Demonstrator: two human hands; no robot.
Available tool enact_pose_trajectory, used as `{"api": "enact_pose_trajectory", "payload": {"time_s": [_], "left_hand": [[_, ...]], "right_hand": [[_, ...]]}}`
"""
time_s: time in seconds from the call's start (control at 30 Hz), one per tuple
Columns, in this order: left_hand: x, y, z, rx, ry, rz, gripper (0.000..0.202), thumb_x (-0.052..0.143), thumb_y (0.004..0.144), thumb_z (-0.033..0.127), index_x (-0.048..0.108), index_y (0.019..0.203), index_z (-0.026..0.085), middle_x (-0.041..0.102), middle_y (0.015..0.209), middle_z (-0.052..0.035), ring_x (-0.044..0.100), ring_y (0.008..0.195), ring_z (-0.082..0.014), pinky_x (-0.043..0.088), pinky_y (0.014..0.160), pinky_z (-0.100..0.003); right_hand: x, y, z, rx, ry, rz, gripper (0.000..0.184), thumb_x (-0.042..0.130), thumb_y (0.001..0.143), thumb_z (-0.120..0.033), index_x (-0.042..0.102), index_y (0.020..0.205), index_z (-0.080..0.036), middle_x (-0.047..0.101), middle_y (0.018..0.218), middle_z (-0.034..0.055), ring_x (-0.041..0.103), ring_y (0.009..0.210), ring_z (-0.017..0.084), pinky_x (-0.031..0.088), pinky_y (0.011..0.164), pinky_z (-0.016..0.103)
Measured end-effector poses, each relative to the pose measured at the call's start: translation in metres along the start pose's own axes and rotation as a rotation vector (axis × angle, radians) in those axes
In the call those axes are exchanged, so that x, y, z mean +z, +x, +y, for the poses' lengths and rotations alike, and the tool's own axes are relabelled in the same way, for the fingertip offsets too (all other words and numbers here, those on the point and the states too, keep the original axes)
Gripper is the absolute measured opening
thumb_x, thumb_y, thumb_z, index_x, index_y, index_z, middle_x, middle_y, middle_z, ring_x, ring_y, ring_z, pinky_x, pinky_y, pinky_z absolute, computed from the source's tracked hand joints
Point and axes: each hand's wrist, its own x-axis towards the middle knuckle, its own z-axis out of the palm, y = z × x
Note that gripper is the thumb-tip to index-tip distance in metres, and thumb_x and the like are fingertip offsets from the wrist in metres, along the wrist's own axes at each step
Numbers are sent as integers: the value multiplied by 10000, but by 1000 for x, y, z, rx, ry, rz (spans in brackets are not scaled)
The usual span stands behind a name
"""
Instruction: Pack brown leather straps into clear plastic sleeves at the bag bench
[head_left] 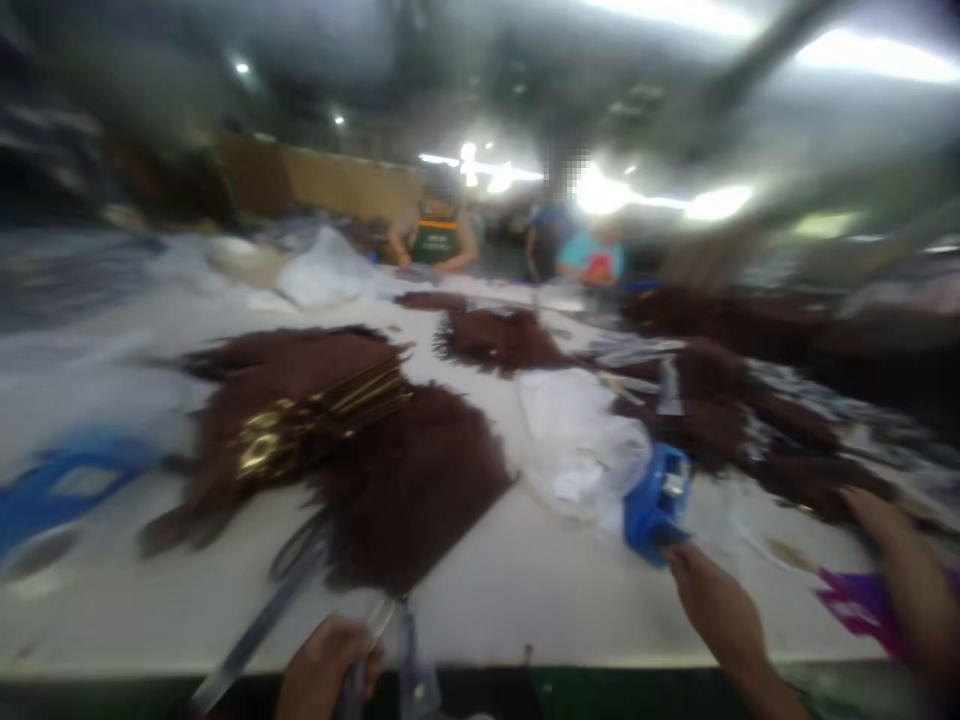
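Observation:
My left hand (326, 665) is closed at the table's front edge, around a thin, silvery thing too blurred to name. Just beyond it lies a dark brown fabric piece (420, 490) with a shaggy edge. To its left rests a stack of brown pieces (300, 370) with shiny gold metal parts (266, 440). My right hand (716, 605) reaches forward on the right, its fingers closed on the near end of a blue tape dispenser (656, 505). A crumpled white plastic bag (581, 435) touches the dispenser's far side.
Another person's arm (904, 560) reaches in from the right, near a purple and magenta item (862, 610). More brown pieces (705, 400) lie at right. A blue object (75, 480) and clear plastic are at left. People (435, 240) work across the white table (480, 610).

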Motion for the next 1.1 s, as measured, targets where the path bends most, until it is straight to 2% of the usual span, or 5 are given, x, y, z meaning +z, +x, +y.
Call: {"api": "enact_pose_trajectory", "payload": {"time_s": [0.1, 0.3, 0.4, 0.53, 1.1], "left_hand": [[-8, 9, -11, -28, -150, -115, 163, 676, 649, 244, 528, 686, 185, 654, 556, 12, 580, 479, -127, 432, 446, -212], [-10, 8, -19, -39, -175, -17, 114, 622, 670, 213, 532, 728, 172, 669, 596, -15, 593, 473, -133, 443, 434, -220], [-7, 6, -19, -25, -176, -20, 96, 612, 680, 205, 551, 742, 165, 650, 556, -6, 587, 463, -129, 451, 449, -221], [-10, 8, -20, -35, -176, -22, 92, 610, 693, 222, 566, 746, 160, 639, 519, -5, 568, 439, -125, 444, 450, -223], [-15, 10, -25, -38, -145, -99, 103, 582, 708, 213, 603, 780, 143, 678, 531, -43, 560, 431, -125, 396, 450, -207]], "right_hand": [[36, -17, -53, -153, 183, -240, 289, 534, 782, -484, 597, 949, -256, 633, 698, 23, 610, 647, 235, 441, 652, 352], [111, -119, -200, -390, 698, -1035, 143, 545, 816, -336, 608, 856, -215, 593, 646, -35, 519, 518, 128, 411, 513, 243], [136, -147, -237, -425, 760, -1170, 100, 541, 800, -256, 620, 822, -198, 593, 643, -42, 497, 489, 105, 378, 474, 215], [152, -149, -249, -457, 750, -1147, 78, 544, 782, -212, 619, 778, -192, 580, 603, -48, 494, 473, 105, 364, 457, 206], [161, -143, -254, -601, 612, -1132, 150, 498, 831, -228, 631, 763, -210, 623, 578, -42, 516, 484, 122, 366, 483, 204]]}}
